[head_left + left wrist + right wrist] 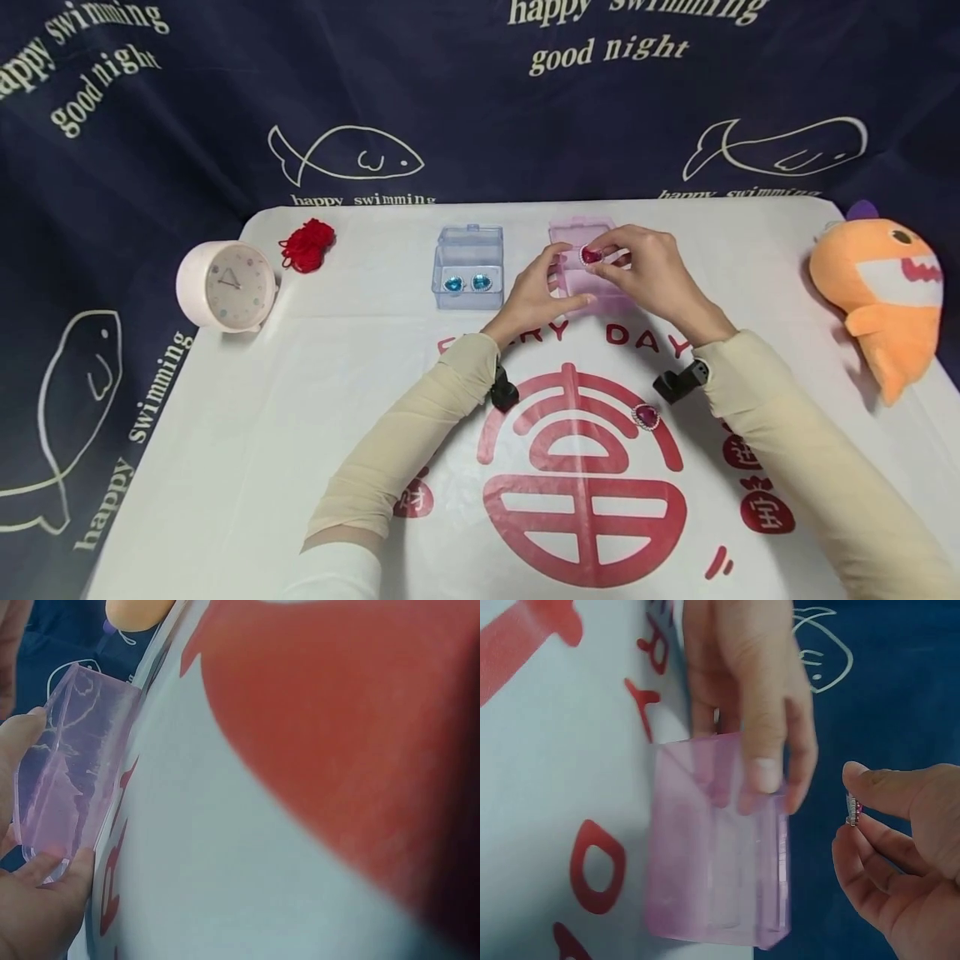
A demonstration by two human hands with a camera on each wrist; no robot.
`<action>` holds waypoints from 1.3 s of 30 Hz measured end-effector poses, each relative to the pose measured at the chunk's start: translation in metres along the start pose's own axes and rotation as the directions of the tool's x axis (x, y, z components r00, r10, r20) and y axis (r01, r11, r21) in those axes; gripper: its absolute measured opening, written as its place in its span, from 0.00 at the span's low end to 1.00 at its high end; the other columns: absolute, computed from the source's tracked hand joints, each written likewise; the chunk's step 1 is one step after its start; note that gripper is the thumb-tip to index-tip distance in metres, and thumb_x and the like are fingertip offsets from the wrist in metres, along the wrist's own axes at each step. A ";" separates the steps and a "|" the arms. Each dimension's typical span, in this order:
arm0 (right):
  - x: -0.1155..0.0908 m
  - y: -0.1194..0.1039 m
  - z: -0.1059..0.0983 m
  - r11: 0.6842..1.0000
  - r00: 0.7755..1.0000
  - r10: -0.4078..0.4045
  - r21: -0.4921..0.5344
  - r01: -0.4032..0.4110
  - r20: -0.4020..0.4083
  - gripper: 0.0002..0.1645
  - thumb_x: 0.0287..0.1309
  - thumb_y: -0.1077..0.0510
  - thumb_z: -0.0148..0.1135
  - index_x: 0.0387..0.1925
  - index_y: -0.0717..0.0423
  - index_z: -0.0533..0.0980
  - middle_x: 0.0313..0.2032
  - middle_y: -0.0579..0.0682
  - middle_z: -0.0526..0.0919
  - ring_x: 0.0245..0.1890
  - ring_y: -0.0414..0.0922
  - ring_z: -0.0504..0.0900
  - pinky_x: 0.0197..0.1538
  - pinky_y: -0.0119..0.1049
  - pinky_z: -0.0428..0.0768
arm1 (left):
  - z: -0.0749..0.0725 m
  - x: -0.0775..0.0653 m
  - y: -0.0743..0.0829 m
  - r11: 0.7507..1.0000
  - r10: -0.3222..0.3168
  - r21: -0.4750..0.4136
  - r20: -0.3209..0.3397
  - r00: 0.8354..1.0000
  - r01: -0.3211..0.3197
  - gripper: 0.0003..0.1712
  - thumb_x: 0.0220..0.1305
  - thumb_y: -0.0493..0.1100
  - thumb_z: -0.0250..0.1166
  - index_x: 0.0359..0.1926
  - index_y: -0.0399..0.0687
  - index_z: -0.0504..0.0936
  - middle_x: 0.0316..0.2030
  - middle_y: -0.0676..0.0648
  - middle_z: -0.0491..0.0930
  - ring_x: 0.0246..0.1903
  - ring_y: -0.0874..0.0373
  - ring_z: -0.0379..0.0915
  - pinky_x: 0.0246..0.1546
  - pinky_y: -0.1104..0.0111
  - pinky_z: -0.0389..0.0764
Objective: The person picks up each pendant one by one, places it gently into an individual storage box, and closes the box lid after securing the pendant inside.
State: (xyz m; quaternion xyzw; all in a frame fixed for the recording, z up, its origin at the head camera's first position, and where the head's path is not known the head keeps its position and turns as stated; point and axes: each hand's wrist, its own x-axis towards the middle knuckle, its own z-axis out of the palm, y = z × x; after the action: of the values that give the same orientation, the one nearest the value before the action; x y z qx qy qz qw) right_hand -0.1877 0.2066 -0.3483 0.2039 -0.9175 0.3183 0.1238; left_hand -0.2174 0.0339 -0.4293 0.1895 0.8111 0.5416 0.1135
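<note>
My left hand grips the left side of a see-through pink plastic box, thumb over its front edge in the right wrist view. The box's lid is raised at the back in the head view, and the hands partly cover the box. Above it, my right hand pinches a red heart-shaped jewel with a silver beaded rim between thumb and fingertips. The right wrist view has this jewel nearly edge-on. A similar dark red jewel lies on the table, nearer the front.
Left of the pink box stands an open see-through blue box with two blue jewels inside. Farther left are red yarn and a pale round clock. An orange plush toy lies at the right of the white table.
</note>
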 end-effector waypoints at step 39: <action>0.026 0.028 0.027 0.984 0.925 0.021 -0.169 0.047 0.380 0.09 0.46 0.71 0.69 0.33 0.64 0.83 0.31 0.58 0.86 0.31 0.51 0.80 0.39 0.47 0.81 | 0.001 -0.002 -0.002 0.999 0.049 -0.007 -0.033 0.998 -0.049 0.47 0.52 0.47 0.76 0.69 0.51 0.61 0.60 0.43 0.72 0.58 0.52 0.73 0.57 0.70 0.79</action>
State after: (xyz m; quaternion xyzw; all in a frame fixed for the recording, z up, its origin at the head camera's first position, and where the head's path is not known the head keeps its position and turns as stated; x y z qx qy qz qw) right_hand -0.2262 0.2013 -0.3743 0.2562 -0.9471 0.1900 -0.0370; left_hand -0.2159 0.0336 -0.4319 0.1999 0.8059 0.5504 0.0877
